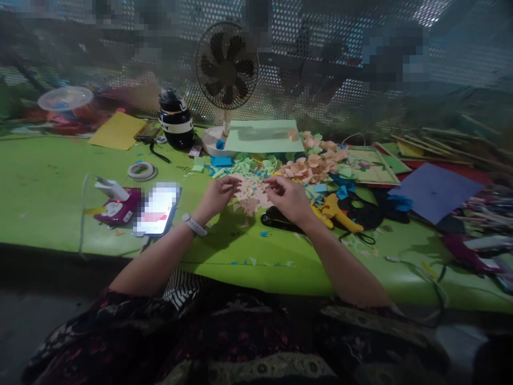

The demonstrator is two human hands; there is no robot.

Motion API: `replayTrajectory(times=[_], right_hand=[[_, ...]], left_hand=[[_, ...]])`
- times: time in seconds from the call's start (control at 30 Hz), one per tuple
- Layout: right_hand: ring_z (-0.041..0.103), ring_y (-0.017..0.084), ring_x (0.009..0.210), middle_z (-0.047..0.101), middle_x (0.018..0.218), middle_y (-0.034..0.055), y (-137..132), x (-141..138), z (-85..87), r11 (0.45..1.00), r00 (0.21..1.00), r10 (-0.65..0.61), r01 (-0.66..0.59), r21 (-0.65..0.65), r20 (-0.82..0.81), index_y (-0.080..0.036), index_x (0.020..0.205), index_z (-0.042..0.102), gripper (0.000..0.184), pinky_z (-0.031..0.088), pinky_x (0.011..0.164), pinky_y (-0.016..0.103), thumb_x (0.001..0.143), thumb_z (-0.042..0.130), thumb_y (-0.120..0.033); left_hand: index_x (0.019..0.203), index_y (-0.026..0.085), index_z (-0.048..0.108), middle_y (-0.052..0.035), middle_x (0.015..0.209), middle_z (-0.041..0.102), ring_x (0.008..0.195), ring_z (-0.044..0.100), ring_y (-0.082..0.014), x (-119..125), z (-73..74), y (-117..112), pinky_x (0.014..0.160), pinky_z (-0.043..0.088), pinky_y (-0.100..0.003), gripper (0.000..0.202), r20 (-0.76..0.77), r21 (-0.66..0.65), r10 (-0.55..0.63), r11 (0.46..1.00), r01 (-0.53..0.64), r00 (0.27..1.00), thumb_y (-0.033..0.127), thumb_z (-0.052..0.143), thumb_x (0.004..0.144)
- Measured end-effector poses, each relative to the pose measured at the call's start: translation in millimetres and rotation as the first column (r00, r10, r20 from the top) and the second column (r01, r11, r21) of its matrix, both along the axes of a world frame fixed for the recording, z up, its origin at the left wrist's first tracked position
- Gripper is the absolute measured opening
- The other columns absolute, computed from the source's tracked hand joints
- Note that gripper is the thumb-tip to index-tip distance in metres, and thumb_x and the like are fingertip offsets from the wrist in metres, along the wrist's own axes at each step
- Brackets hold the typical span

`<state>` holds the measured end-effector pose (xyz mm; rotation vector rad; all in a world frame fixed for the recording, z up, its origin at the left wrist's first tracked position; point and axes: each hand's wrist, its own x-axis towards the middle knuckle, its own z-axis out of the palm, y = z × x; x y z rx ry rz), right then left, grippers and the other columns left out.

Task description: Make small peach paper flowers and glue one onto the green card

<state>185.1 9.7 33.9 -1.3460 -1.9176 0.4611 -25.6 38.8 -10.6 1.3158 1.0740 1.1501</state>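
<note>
My left hand is closed, its fingers curled and pinched at the left side of a heap of pale pink paper scraps. Opposite it, my right hand also pinches thumb against fingers at the heap's right side. What sits between the fingertips of either hand is too small to make out. Under my right wrist lies a black stapler-like tool. Just behind the hands are green paper pieces and peach paper petals. A yellow-handled tool, perhaps a glue gun, rests right of my right hand.
A phone, a purple device with a white plug and a tape roll lie to the left. Behind stand a fan, a black jar and a pale green sheet. Purple paper and sticks are right.
</note>
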Motion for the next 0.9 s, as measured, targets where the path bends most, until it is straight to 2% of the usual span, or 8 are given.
replayTrajectory(times=[0.1, 0.17, 0.27, 0.37, 0.43, 0.57, 0.73, 0.9], right_hand=[[0.069, 0.016, 0.072, 0.073, 0.086, 0.0059, 0.8, 0.6, -2.0, 0.994, 0.995, 0.037, -0.045, -0.094, -0.089, -0.017, 0.106, 0.068, 0.027, 0.056, 0.071, 0.030, 0.083, 0.059, -0.025], [0.067, 0.016, 0.069, 0.073, 0.086, 0.0051, 0.1, -0.4, -3.7, 0.984, 0.984, 0.069, -0.094, -0.150, -0.167, -0.016, 0.112, 0.065, 0.032, 0.055, 0.069, 0.030, 0.082, 0.060, -0.027], [0.068, 0.016, 0.071, 0.074, 0.087, 0.0051, -4.3, -2.8, -2.9, 0.978, 0.981, 0.095, -0.123, -0.169, -0.168, -0.016, 0.119, 0.062, 0.038, 0.055, 0.069, 0.030, 0.083, 0.061, -0.028], [0.070, 0.018, 0.078, 0.076, 0.094, 0.0066, -11.3, -5.2, 1.3, 0.990, 0.995, 0.104, -0.102, -0.101, 0.011, -0.017, 0.125, 0.061, 0.039, 0.054, 0.072, 0.029, 0.086, 0.058, -0.023], [0.071, 0.020, 0.082, 0.076, 0.099, 0.0076, -15.6, -6.9, 3.8, 0.994, 0.979, 0.110, -0.104, -0.046, 0.174, -0.018, 0.131, 0.059, 0.043, 0.053, 0.075, 0.030, 0.088, 0.055, -0.021], [0.071, 0.024, 0.091, 0.076, 0.109, 0.0111, -21.2, -9.5, 6.2, 0.990, 0.900, 0.114, -0.140, 0.031, 0.420, -0.015, 0.142, 0.053, 0.050, 0.053, 0.081, 0.034, 0.093, 0.049, -0.021], [0.069, 0.026, 0.104, 0.072, 0.124, 0.0125, -22.2, -8.6, 7.0, 0.972, 0.852, 0.105, -0.196, 0.126, 0.513, -0.017, 0.143, 0.053, 0.049, 0.053, 0.090, 0.039, 0.094, 0.046, -0.020], [0.067, 0.030, 0.106, 0.071, 0.123, 0.0183, -22.0, -10.7, 5.3, 0.953, 0.792, 0.170, -0.283, 0.105, 0.587, -0.008, 0.140, 0.055, 0.048, 0.053, 0.092, 0.044, 0.095, 0.043, -0.020]], left_hand=[[0.088, 0.018, 0.075, -0.0112, 0.107, 0.073, 0.113, 0.065, -0.0270, -1.4, 0.2, -1.5, 0.107, 0.046, -0.044, 0.012, -0.157, 0.211, 0.130, 0.973, -0.095, 0.979, 0.017, 0.075, 0.076], [0.092, 0.022, 0.076, -0.0104, 0.117, 0.071, 0.128, 0.056, -0.0281, -0.5, 5.3, -8.8, 0.116, 0.036, -0.043, 0.015, -0.179, 0.369, 0.150, 0.926, -0.075, 0.972, 0.022, 0.077, 0.077], [0.117, 0.023, 0.071, -0.0094, 0.128, 0.068, 0.126, 0.058, -0.0249, 1.6, 17.6, -24.4, 0.113, 0.039, -0.041, 0.030, -0.225, 0.452, -0.025, 0.883, 0.127, 0.974, 0.029, 0.068, 0.087], [0.129, 0.023, 0.065, -0.0104, 0.133, 0.066, 0.127, 0.057, -0.0255, 3.3, 25.0, -34.6, 0.112, 0.040, -0.040, 0.044, -0.285, 0.492, -0.090, 0.840, 0.227, 0.954, 0.028, 0.070, 0.086], [0.127, 0.021, 0.066, -0.0122, 0.131, 0.067, 0.123, 0.060, -0.0274, 4.4, 23.3, -35.3, 0.108, 0.043, -0.040, 0.046, -0.338, 0.499, -0.069, 0.832, 0.241, 0.938, 0.028, 0.073, 0.082], [0.103, 0.020, 0.076, -0.0128, 0.104, 0.076, 0.092, 0.070, -0.0248, 7.7, 11.0, -29.3, 0.089, 0.052, -0.038, 0.021, -0.460, 0.445, 0.019, 0.870, 0.213, 0.888, 0.027, 0.066, 0.086], [0.092, 0.024, 0.078, -0.0082, 0.090, 0.078, 0.079, 0.070, -0.0219, 10.7, 3.8, -27.1, 0.081, 0.052, -0.033, 0.013, -0.376, 0.381, 0.012, 0.913, 0.142, 0.927, 0.026, 0.071, 0.082], [0.087, 0.024, 0.079, -0.0065, 0.090, 0.078, 0.078, 0.069, -0.0209, 10.1, 4.7, -28.8, 0.083, 0.051, -0.031, 0.011, -0.313, 0.336, 0.002, 0.936, 0.109, 0.950, 0.023, 0.075, 0.077]])
